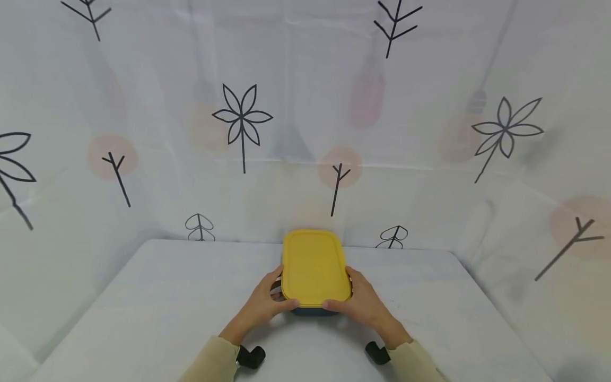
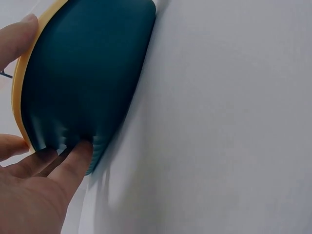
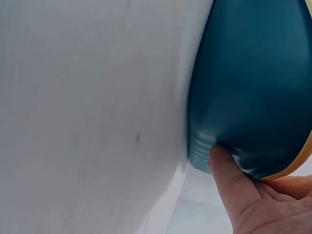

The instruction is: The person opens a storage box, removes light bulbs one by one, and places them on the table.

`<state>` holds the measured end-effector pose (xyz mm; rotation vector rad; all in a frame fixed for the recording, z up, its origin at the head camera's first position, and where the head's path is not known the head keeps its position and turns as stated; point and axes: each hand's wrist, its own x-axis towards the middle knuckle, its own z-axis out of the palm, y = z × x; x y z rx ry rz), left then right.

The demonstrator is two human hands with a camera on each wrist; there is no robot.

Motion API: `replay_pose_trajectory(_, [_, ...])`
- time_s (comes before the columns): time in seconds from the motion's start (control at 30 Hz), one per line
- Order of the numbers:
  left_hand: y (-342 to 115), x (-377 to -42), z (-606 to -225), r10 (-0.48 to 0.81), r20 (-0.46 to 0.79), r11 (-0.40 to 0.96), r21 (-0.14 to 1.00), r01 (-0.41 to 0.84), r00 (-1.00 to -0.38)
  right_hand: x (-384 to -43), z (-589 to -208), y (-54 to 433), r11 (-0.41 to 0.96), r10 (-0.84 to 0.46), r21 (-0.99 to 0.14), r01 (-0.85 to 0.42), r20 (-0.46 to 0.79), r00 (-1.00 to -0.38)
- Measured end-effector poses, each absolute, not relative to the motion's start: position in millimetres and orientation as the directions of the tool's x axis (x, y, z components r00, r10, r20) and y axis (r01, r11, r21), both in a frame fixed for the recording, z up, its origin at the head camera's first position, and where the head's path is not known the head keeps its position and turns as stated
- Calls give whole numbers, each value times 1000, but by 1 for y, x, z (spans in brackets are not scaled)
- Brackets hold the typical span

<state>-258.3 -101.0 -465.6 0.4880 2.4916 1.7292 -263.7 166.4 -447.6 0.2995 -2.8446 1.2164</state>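
Note:
A food container with a yellow lid (image 1: 315, 268) and a dark teal body (image 1: 314, 312) sits on the white table, centred between both hands. My left hand (image 1: 263, 303) grips its left side, thumb at the near corner of the lid. On the opposite side, my right hand (image 1: 364, 304) holds it the same way. The left wrist view shows fingertips against the ribbed end of the teal body (image 2: 87, 73), with the thumb by the lid's edge. In the right wrist view a finger presses the teal wall (image 3: 248, 87) near its ribs. The lid covers whatever is inside.
The white table (image 1: 157, 302) spreads to both sides of the container. Behind it hangs a pale curtain (image 1: 286, 201) printed with leaves and twigs. Black wrist-worn devices stick out beside the left sleeve (image 1: 212, 358) and right sleeve (image 1: 415, 361).

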Motion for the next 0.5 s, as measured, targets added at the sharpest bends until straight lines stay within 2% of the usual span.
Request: replay_pose_trajectory(0.5, [-115, -255, -464, 292, 134, 288, 932, 221, -947, -264, -451, 151, 659, -163, -725, -199, 120, -979])
